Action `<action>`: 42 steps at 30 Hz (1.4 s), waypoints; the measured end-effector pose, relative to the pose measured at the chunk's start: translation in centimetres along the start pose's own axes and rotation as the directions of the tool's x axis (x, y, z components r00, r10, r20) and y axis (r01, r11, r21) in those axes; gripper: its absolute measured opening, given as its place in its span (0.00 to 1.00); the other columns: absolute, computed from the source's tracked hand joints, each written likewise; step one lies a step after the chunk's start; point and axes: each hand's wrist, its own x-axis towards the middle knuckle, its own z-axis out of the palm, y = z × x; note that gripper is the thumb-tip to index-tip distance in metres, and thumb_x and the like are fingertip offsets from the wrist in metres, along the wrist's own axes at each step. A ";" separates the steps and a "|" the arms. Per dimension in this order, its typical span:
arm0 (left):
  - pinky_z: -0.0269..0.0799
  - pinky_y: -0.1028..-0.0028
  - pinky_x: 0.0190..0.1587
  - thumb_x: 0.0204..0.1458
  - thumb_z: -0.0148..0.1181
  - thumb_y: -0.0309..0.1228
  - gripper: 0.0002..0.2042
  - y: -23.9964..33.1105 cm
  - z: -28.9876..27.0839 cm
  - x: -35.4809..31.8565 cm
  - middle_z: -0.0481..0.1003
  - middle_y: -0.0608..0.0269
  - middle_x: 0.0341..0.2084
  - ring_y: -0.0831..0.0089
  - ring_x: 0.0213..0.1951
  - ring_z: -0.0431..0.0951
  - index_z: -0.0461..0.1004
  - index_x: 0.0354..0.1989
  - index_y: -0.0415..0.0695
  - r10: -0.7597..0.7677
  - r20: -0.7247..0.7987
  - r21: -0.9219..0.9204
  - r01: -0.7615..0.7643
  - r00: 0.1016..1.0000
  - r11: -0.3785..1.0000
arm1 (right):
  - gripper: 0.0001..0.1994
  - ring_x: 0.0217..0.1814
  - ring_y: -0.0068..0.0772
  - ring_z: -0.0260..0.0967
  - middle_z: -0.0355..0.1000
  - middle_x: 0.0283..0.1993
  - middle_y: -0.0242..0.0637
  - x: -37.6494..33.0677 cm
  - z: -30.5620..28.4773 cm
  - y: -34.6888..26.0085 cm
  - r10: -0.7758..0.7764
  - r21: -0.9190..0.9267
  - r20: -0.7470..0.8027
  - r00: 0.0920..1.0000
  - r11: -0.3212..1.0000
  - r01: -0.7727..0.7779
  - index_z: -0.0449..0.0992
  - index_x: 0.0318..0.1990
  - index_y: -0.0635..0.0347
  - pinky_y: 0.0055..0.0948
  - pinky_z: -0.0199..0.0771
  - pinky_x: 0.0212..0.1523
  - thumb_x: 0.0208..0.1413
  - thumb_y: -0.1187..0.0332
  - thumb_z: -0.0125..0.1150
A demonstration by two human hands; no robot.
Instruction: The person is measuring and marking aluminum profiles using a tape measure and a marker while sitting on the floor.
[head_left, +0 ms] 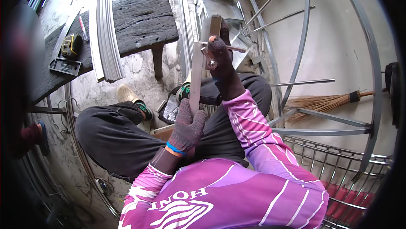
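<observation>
A long, flat grey metal strip is held above the person's crossed legs, between the two hands. Its long axis runs away from the body, almost straight up the picture, the far end leaning slightly right and a broad face turned to the camera. The left hand, in a grey knit glove, is clamped around the near end, so that tip is hidden. The right hand, in a darker glove with a bare thumb tip, grips a metal fitting at the far end; a thin rod crosses there, pointing right. Glove and fitting overlap the strip, so how they join is hard to make out. The hands are well apart from each other.

Beyond the left hand lies a crinkled plastic bag, partly covered by a leg. Farther left, a dark wooden counter carries a bundle of pale metal strips, a yellow-and-black tape measure and a pen; the counter's near left end fades into the dark rim. To the right stands a grey metal frame, with a straw broom seen through it. A wire rack at lower right is partly blocked by the sleeve.
</observation>
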 end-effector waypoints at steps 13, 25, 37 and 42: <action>0.62 0.75 0.21 0.55 0.54 0.27 0.08 -0.5 -0.4 0.1 0.63 0.66 0.20 0.79 0.20 0.64 0.61 0.36 0.42 0.175 0.016 0.117 -0.175 0.985 0.978 | 0.25 0.55 0.50 0.67 0.67 0.52 0.50 -2.1 0.2 -1.3 -0.058 -0.126 0.070 0.996 0.990 0.067 0.65 0.58 0.63 0.41 0.68 0.56 0.53 0.66 0.61; 0.62 0.80 0.19 0.57 0.52 0.27 0.09 -0.5 -0.5 -0.4 0.66 0.69 0.18 0.83 0.18 0.67 0.62 0.44 0.43 0.031 0.055 -0.058 -0.028 0.998 0.998 | 0.26 0.54 0.40 0.71 0.71 0.53 0.42 -7.8 -0.2 -3.1 0.072 0.166 -0.018 0.997 0.984 -0.068 0.63 0.60 0.66 0.41 0.73 0.52 0.57 0.63 0.59; 0.62 0.77 0.21 0.55 0.54 0.26 0.07 1.5 0.3 -0.9 0.66 0.67 0.21 0.82 0.20 0.66 0.62 0.36 0.44 -0.082 0.107 -0.163 0.099 0.991 0.982 | 0.21 0.32 0.35 0.73 0.71 0.37 0.40 9.1 -2.2 1.4 0.696 0.871 0.130 0.706 0.261 -0.417 0.65 0.53 0.54 0.34 0.76 0.31 0.56 0.55 0.59; 0.61 0.79 0.19 0.56 0.53 0.27 0.07 2.2 -0.1 -0.4 0.65 0.70 0.18 0.83 0.17 0.65 0.61 0.36 0.45 -0.081 0.086 -0.189 0.096 0.993 0.977 | 0.20 0.37 0.38 0.74 0.73 0.37 0.43 5.7 -3.8 -1.7 0.621 0.875 0.296 0.726 0.127 -0.467 0.68 0.42 0.58 0.36 0.77 0.36 0.58 0.49 0.54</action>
